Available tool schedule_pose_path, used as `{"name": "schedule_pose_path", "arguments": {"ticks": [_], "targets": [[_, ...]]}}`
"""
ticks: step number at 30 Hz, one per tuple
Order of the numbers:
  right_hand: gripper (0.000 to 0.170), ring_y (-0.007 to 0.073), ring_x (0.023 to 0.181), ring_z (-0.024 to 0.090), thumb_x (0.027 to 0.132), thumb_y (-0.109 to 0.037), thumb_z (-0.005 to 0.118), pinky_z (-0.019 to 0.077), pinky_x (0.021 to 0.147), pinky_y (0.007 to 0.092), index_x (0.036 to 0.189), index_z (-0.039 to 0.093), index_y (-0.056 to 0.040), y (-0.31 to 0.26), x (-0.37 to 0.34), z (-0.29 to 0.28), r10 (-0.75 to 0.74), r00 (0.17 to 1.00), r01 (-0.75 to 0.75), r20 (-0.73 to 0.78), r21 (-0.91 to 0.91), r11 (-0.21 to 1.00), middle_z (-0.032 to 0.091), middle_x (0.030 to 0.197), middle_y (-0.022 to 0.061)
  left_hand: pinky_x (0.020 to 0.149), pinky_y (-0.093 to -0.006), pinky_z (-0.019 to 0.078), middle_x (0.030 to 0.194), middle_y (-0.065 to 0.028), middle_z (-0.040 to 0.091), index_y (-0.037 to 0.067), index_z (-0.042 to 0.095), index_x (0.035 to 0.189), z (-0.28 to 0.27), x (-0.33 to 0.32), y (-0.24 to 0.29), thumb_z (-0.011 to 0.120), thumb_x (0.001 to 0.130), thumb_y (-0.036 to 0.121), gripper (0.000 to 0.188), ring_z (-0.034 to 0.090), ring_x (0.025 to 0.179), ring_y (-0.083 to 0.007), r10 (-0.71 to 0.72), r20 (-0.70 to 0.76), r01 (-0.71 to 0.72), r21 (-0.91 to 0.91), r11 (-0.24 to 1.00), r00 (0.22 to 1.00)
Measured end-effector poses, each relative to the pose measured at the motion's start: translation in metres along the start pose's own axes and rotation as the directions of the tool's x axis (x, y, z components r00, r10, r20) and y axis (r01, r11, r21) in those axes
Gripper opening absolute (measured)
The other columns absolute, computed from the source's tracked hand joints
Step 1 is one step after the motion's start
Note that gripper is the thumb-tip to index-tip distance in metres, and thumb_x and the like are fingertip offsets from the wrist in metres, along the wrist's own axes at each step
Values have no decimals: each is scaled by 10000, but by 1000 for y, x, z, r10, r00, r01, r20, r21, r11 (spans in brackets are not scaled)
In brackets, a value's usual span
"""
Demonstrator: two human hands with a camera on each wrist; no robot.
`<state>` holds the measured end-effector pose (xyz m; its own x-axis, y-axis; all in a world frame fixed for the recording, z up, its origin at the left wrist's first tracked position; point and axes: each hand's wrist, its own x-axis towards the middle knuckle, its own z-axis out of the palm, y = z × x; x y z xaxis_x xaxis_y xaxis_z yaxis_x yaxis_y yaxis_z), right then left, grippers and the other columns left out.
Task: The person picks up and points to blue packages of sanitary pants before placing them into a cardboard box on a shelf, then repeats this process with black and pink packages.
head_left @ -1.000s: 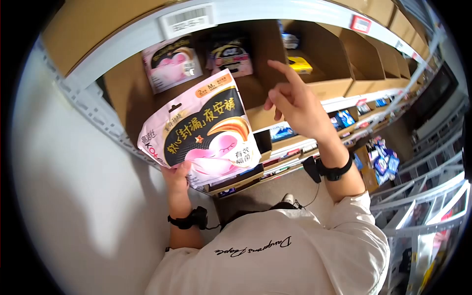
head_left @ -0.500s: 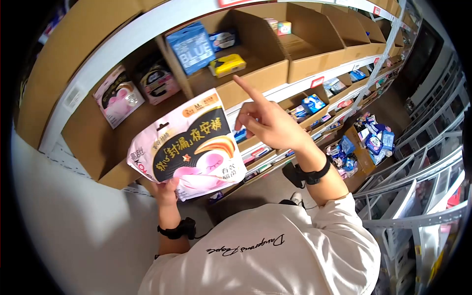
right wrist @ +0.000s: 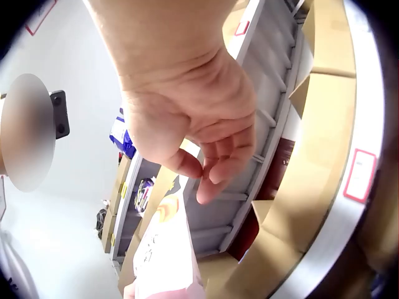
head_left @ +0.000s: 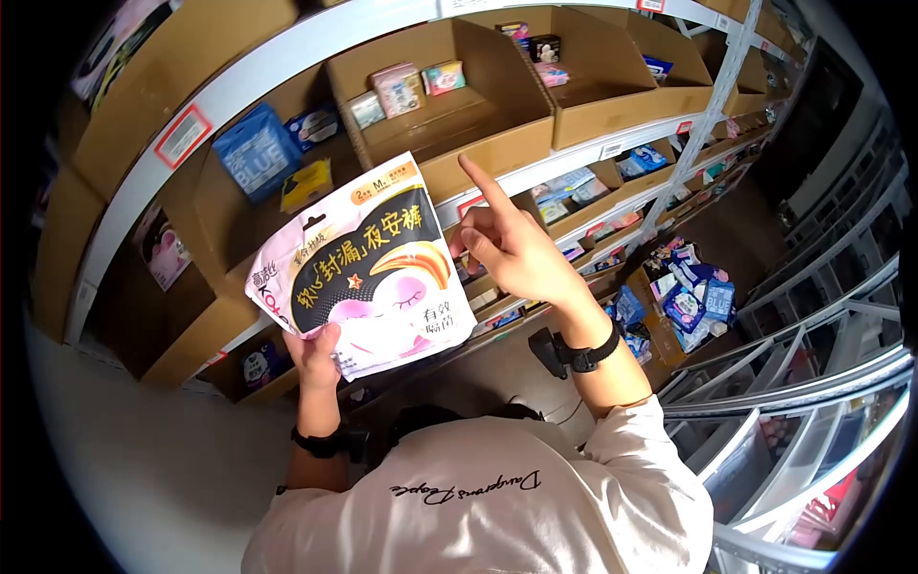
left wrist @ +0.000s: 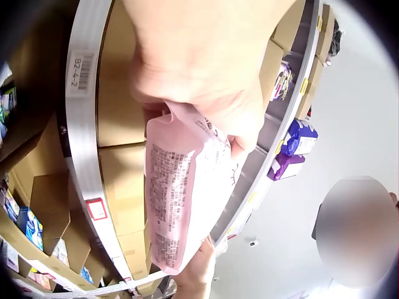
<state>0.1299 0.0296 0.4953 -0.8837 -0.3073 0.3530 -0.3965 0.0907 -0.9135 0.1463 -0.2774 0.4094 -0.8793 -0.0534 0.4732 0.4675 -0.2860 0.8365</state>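
Packet [head_left: 359, 277], pink and white with a black panel, hangs tilted in front of the shelving [head_left: 547, 172], pinched at its lower left corner by the left hand [head_left: 316, 356], thumb across the front and the other fingers mostly hidden behind. The right hand [head_left: 521, 253] is beside the packet's right edge, index finger stretched out and the others bent inward; whether they touch the packet, I cannot tell. Beyond the packet's top edge, a blue bag [head_left: 256, 153] and a yellow pack [head_left: 306, 185] sit in one cardboard bin

Pouch [head_left: 359, 277] reads "M", pack [head_left: 256, 158] "BLUE", label [left wrist: 81, 71] "B2-4-2"
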Motion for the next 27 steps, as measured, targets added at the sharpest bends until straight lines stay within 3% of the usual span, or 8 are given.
{"name": "schedule_pose_path", "arguments": {"ticks": [5,11,13,15,17,19,23,27], "targets": [[713,183,714,626,944,-21,481,515,721,320,1550,113,-94,22,-11,-41,43,998,-41,-47,39,998,656,839,108,1017,-344,399,1319,-136,528,-66,380,1391,20,19,-9,691,766,56,709,532,1176,-206,-25,77,19,72,997,997],[740,206,763,645,915,-5,499,511,763,329,1547,122,-85,42,-10,-59,-29,992,29,-125,-5,1000,647,823,111,1025,-366,409,1304,-141,535,-53,375,1392,-17,76,32,706,708,42,766,538,1178,-224,12,207,-63,241,969,978],[761,194,740,643,894,12,505,519,725,313,1548,136,-113,36,-5,-69,19,989,-25,-148,-43,999,631,798,103,1008,-379,430,1287,-146,548,-55,387,1382,-41,99,44,718,706,62,762,556,1154,-232,-77,215,10,297,955,974],[741,128,774,591,947,37,492,517,684,277,1561,115,-139,22,-5,-79,17,986,-26,-169,-51,998,596,844,75,992,-382,443,1281,-147,557,-55,404,1372,-19,108,43,736,710,98,756,568,1139,-235,-56,225,-9,278,961,973],[739,126,764,585,950,37,488,511,684,274,1561,114,-140,21,-3,-90,13,979,-22,-204,-40,999,599,849,73,1010,-374,426,1306,-145,543,-55,395,1385,12,109,28,742,725,123,767,550,1169,-233,13,344,-119,286,951,939],[736,124,753,579,952,38,484,505,685,270,1562,113,-142,22,-4,-101,19,971,-25,-237,-21,999,601,853,72,1044,-352,384,1366,-138,501,-56,349,1424,46,103,-8,720,753,101,783,504,1228,-226,29,430,-99,140,985,902],[750,93,766,555,935,68,470,480,702,250,1564,122,-147,36,-3,-128,11,959,-37,-283,-86,996,600,888,46,1035,-358,384,1350,-141,506,-52,347,1418,127,88,-50,701,795,46,724,513,1199,-215,-103,327,146,-109,983,939],[781,84,768,541,893,106,437,465,726,234,1566,137,-150,47,-4,-166,-15,941,-39,-338,-153,987,606,905,38,1028,-375,405,1351,-157,512,-52,377,1398,166,91,-78,644,849,84,625,526,1199,-244,-70,340,119,-125,985,938]]}}
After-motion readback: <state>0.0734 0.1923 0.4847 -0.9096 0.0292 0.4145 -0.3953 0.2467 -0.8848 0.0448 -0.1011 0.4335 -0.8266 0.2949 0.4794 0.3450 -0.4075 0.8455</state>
